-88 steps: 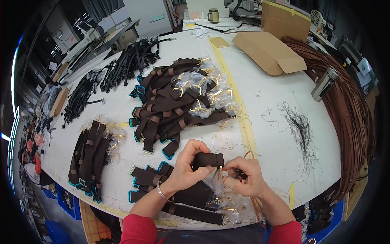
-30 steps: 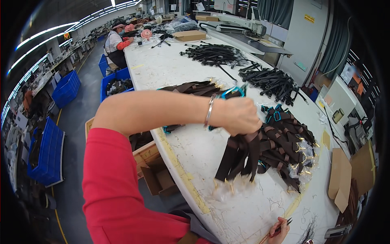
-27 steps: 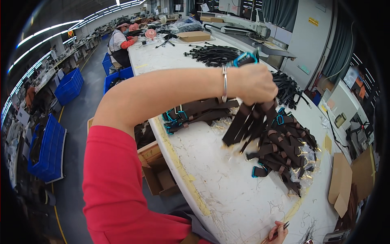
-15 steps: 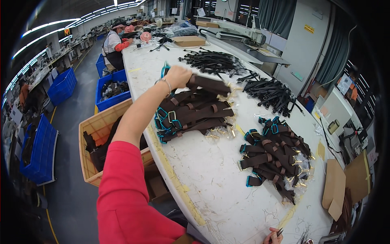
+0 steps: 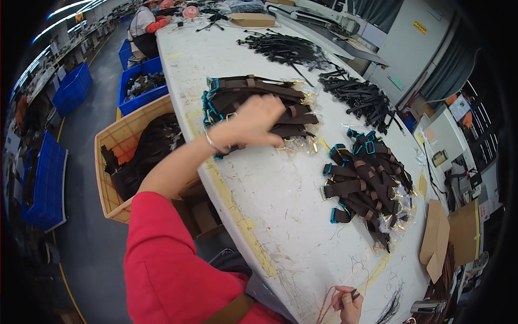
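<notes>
My left hand (image 5: pixel 251 123) is over the left pile of brown webbing straps (image 5: pixel 297 110), its fingers stretched out and slightly blurred, with nothing visible in them. These straps have teal buckles at one end and gold clips in clear plastic at the other. To the right lies a second pile of similar straps (image 5: pixel 356 186), less evenly arranged. Near the table's front edge, my right hand (image 5: pixel 349 306) is closed around a small dark pointed tool (image 5: pixel 354 295), whose kind I cannot make out. Thin reddish cords (image 5: pixel 325 303) hang beside that hand.
Black straps (image 5: pixel 359 100) lie in heaps on the far side of the white table (image 5: pixel 270 216). A yellow crate (image 5: pixel 116 162) of dark material stands left of it, near blue bins (image 5: pixel 46 183). Cardboard (image 5: pixel 435 237) leans at the right. A co-worker (image 5: pixel 144 29) sits farther back.
My left hand has let go of the brown strap it held, which now lies on the left pile, and its fingers have spread. The view has shifted, and more of my right hand shows.
</notes>
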`<state>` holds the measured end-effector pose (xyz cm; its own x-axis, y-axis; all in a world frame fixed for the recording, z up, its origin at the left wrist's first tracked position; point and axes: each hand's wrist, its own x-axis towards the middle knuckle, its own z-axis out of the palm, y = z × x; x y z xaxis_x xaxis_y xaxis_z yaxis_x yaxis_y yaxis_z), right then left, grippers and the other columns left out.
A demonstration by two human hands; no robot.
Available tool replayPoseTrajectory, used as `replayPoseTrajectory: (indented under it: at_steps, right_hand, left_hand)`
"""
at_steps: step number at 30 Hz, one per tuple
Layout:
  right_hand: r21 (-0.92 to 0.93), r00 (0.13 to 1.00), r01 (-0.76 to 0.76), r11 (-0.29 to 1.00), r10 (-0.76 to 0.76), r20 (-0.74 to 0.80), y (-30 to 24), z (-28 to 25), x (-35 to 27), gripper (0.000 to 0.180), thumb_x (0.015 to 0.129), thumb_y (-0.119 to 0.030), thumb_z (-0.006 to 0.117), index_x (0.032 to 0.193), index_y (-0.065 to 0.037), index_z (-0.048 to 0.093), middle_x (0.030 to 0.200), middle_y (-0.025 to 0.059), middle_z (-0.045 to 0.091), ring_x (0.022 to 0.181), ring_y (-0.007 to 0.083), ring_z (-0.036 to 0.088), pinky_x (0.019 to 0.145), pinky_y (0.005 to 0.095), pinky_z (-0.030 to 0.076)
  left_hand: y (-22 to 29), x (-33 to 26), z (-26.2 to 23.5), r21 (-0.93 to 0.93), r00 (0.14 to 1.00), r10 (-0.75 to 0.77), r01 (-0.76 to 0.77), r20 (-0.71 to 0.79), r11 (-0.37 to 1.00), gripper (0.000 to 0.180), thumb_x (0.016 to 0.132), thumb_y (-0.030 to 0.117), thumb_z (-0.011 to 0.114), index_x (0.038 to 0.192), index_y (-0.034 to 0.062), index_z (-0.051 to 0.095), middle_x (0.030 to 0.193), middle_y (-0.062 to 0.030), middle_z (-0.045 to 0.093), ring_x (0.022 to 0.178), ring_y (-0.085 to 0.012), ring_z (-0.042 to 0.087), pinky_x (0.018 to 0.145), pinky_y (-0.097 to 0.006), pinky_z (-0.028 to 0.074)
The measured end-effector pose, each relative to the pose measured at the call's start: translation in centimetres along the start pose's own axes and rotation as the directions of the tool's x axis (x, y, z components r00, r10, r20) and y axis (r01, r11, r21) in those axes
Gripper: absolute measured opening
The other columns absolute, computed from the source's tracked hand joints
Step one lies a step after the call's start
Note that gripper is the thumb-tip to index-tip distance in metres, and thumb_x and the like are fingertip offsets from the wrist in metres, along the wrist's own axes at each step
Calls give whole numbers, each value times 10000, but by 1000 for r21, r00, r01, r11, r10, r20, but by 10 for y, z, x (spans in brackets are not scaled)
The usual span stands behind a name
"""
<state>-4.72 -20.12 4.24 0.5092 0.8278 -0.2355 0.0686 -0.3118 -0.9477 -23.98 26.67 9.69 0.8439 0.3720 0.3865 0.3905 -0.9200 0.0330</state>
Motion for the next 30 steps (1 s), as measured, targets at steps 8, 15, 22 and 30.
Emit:
replayPoseTrajectory:
  at_steps: [8,15,22,30]
  right_hand:
    - [228,994,31,973,-53,92,30,22,-61,344,914,-276,515,1063,28,571,584,39,493,482,112,407,458,232,335]
    - [302,998,38,953,-21,-61,47,9,-81,338,912,-268,516,1075,26,553,574,43,484,460,116,391,433,242,327]
    - [327,976,90,941,-18,-217,63,-2,-109,335,911,-260,516,1087,25,535,564,47,476,439,120,374,408,252,319]
    - [-216,805,36,976,-156,-572,84,19,-41,329,886,-228,552,1074,43,537,677,74,498,560,135,427,485,262,369]
  left_hand:
    - [188,-82,133,-530,888,443,-319,123,786,1063,707,666,531,1288,-177,246,1389,-353,183,1335,-420,158,1094,-467,120]
    - [359,-11,178,-739,841,540,-338,41,582,1136,665,650,579,1302,-201,179,1415,-349,98,1354,-412,75,1107,-448,67]
    - [506,40,194,-996,844,536,33,-16,-82,831,678,505,627,1236,-81,437,1414,-294,197,1318,-379,212,1056,-452,195]
    - [393,11,113,-824,846,532,-310,-11,475,344,713,362,638,876,63,676,1051,-171,569,1065,-315,473,978,-550,224]
